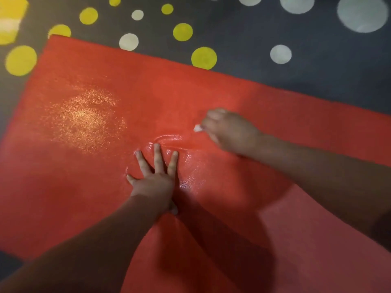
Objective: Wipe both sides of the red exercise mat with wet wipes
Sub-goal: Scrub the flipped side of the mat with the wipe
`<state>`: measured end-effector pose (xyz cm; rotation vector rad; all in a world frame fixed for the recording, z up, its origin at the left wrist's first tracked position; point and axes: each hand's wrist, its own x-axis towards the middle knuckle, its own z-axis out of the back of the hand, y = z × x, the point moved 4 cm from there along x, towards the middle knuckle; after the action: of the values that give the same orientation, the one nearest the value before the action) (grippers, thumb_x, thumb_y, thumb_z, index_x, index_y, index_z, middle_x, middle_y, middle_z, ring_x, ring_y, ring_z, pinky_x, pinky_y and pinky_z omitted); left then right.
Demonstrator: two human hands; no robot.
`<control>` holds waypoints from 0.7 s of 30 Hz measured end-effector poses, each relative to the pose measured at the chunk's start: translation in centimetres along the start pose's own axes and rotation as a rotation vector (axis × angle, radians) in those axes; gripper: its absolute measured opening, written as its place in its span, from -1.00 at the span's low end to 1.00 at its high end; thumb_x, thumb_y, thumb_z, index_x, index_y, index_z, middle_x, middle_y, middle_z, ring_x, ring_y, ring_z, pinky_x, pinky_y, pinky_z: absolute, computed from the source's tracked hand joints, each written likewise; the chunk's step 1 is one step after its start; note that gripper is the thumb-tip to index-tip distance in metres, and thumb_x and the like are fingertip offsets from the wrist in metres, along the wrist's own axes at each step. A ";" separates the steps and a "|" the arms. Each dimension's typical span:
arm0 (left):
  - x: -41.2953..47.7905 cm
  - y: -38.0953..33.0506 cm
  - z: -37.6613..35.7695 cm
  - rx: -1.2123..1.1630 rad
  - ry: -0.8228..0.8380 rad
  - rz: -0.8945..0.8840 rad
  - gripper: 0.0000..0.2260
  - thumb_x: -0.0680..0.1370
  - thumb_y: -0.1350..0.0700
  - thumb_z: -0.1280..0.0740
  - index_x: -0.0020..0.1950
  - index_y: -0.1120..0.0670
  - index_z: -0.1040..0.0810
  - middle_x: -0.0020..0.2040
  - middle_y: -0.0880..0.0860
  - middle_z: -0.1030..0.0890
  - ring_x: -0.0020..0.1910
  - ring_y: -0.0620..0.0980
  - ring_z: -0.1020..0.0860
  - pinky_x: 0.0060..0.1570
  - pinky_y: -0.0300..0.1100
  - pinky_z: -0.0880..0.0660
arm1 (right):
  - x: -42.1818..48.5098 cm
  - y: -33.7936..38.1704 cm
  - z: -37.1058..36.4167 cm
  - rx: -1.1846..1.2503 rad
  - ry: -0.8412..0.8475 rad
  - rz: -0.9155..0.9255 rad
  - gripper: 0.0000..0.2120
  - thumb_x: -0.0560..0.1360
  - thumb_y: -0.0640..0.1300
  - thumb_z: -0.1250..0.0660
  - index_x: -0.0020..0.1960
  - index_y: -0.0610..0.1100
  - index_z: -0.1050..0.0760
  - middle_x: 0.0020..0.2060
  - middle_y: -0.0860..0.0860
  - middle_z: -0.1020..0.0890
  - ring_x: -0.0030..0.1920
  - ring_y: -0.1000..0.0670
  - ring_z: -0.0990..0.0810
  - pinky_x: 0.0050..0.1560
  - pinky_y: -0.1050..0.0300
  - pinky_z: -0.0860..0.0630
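On red mat (105, 176) — left hand (155, 180) flat, right hand (230, 130) gripping wipe (197, 128)

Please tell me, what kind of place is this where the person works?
Probably an indoor play or exercise room, though I cannot be sure. The dark floor has yellow dots and white dots, and the red mat lies directly on it.
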<state>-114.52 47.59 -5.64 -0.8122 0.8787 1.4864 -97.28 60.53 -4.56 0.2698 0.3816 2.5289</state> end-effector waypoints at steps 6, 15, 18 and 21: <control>0.0 0.2 0.0 -0.017 -0.007 -0.031 0.37 0.34 -0.11 -0.63 0.40 -0.13 0.65 0.32 0.16 0.77 0.35 0.55 0.56 0.34 0.63 -0.09 | 4.1 -9.2 3.0 -0.165 -0.284 -0.760 -0.75 0.60 -0.12 -0.18 -0.07 -0.29 -0.51 -0.12 -0.31 -0.56 -0.10 -0.32 -0.55 -0.09 -0.16 -0.45; 0.3 0.4 -0.3 -0.031 -0.042 -0.050 0.39 0.31 -0.18 -0.63 0.41 -0.12 0.66 0.35 0.21 0.75 0.37 0.57 0.55 0.31 0.66 -0.07 | 4.3 -3.3 1.1 -0.072 -0.105 -0.418 -0.85 0.59 -0.21 -0.22 0.07 -0.22 -0.54 -0.05 -0.21 -0.58 -0.01 -0.24 -0.56 0.04 -0.07 -0.46; 0.2 0.4 -0.3 -0.040 -0.034 -0.068 0.39 0.32 -0.16 -0.64 0.42 -0.14 0.64 0.34 0.19 0.75 0.36 0.56 0.56 0.29 0.66 -0.05 | 3.7 -7.3 1.8 -0.116 -0.282 -0.808 -0.77 0.57 -0.21 -0.23 0.16 -0.22 -0.57 0.05 -0.23 -0.57 0.07 -0.27 -0.55 0.09 -0.07 -0.46; 0.4 0.5 -0.5 -0.033 -0.054 -0.091 0.40 0.30 -0.16 -0.65 0.48 -0.15 0.60 0.33 0.16 0.77 0.36 0.55 0.57 0.28 0.68 -0.07 | 3.6 -5.7 0.3 -0.038 -0.296 -0.874 -0.80 0.55 -0.20 -0.23 0.06 -0.23 -0.59 -0.01 -0.23 -0.56 0.00 -0.28 -0.56 0.00 -0.07 -0.49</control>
<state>-115.06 47.31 -6.21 -0.8223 0.7693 1.4396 -97.35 67.18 -5.72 0.3603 0.2536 1.6098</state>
